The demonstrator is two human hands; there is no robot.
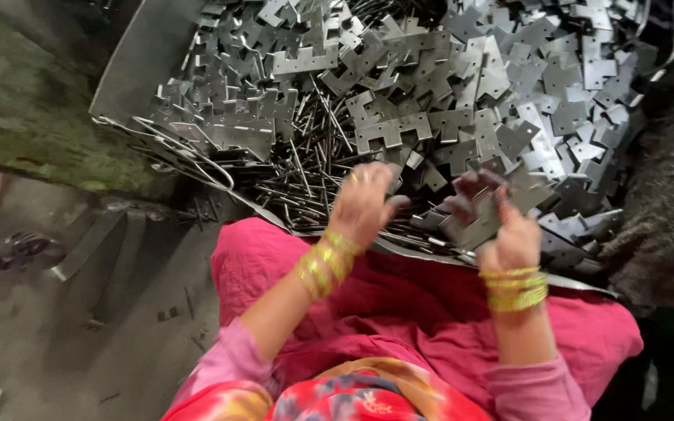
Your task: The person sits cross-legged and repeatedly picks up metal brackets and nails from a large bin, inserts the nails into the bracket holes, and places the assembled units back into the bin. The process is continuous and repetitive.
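Fingers [473, 187] of the right hand [509, 234] curl around a small stack of flat grey metal plates [477, 222], pinching them by their edges just right of the frame's middle. Beside it, the left hand [362, 204] is loosely curled, with fingers bent inward; whether it holds anything I cannot tell, as its palm faces away. It hovers over a bundle of thin dark metal rods [306, 175] in the centre. Both wrists carry gold bangles [325, 261].

Above the hands, a heap of notched stamped plates [462, 86] fills the upper half of the frame, lying in a metal tray [142, 58] whose wall rises at upper left. A pink cloth [399, 304] covers the lap below.

Such plates look stiff, thin and light singly, though heavy stacked; their cut edges are probably sharp, so gripping across the flat faces or along the straight outer sides seems safest.
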